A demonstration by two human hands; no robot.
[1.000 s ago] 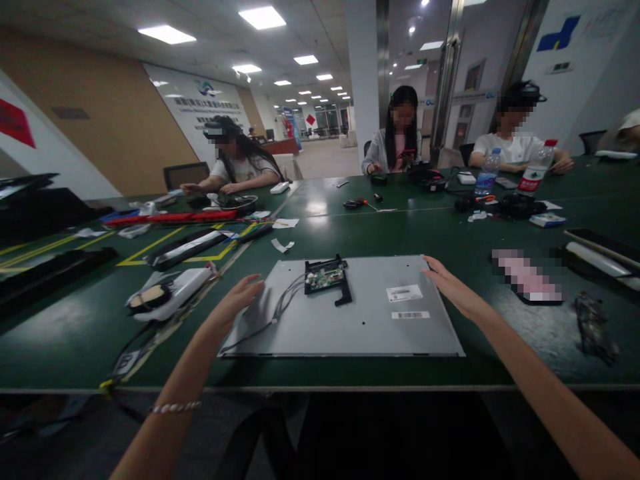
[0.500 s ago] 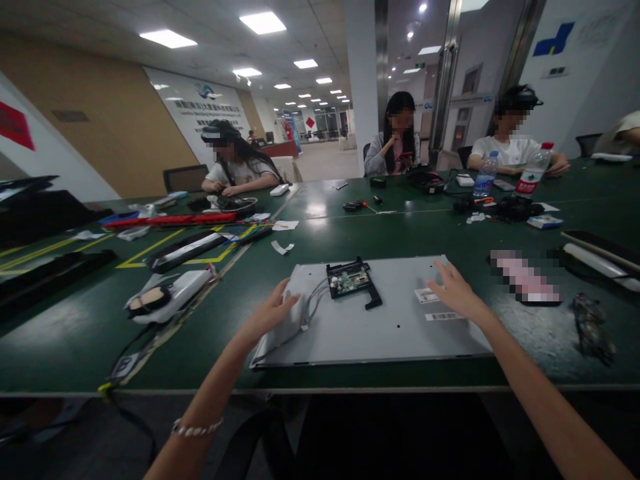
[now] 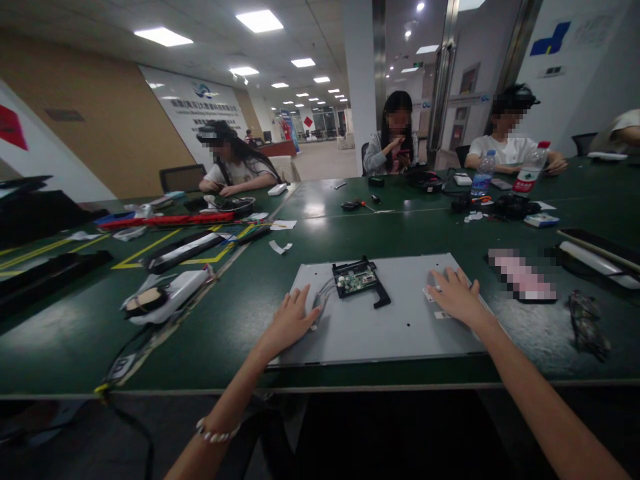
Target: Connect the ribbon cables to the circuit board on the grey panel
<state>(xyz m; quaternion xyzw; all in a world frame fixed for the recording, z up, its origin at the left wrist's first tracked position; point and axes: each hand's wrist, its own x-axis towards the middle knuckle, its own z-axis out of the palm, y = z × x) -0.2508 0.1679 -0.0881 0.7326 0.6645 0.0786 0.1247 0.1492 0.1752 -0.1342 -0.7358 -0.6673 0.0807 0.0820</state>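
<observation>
A flat grey metal panel (image 3: pixel 373 340) lies on the green table right in front of me. Near its far edge a small green circuit board (image 3: pixel 358 281) sits in a black bracket (image 3: pixel 382 295), with grey cables running off to the left. My left hand (image 3: pixel 293 322) rests over the panel's left side by these cables, fingers spread. On the right side, my right hand (image 3: pixel 456 293) lies with fingers apart, partly covering the white labels (image 3: pixel 443 315). Neither hand grips anything.
Right of the panel are a pixelated pink item (image 3: pixel 523 275) and a bundled cable (image 3: pixel 589 327). A white device (image 3: pixel 167 299) lies to the left. Bottles (image 3: pixel 483 175) and black gear stand farther back. Several people sit across the table (image 3: pixel 320 233).
Both hands have shifted: the left moved right and inward onto the panel, the right came down flatter over the labels. The panel sits slightly farther right in view.
</observation>
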